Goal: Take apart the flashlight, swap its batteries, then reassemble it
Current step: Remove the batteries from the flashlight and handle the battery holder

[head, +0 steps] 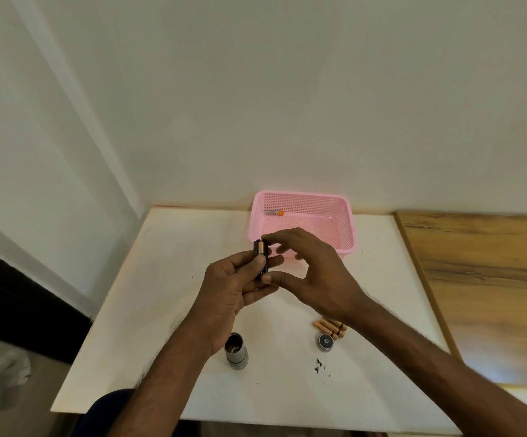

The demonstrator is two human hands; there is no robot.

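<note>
My left hand [230, 285] grips a black battery holder [261, 257] upright above the white table [161, 279]; a gold battery shows in its upper part. My right hand [312, 272] pinches the holder from the right, index fingertip on its top end and thumb at its bottom end. The grey flashlight body [236, 351] stands upright near the table's front, open end up. Its round tail cap [324, 341] lies to the right. Several gold batteries [330, 327] lie bunched just behind the cap, partly hidden by my right forearm.
A pink plastic basket [303, 200] stands at the back of the table against the wall, holding one battery with an orange end [274, 212]. A wooden surface [489, 279] adjoins the table on the right. Dark scuff marks [318, 364] lie near the front.
</note>
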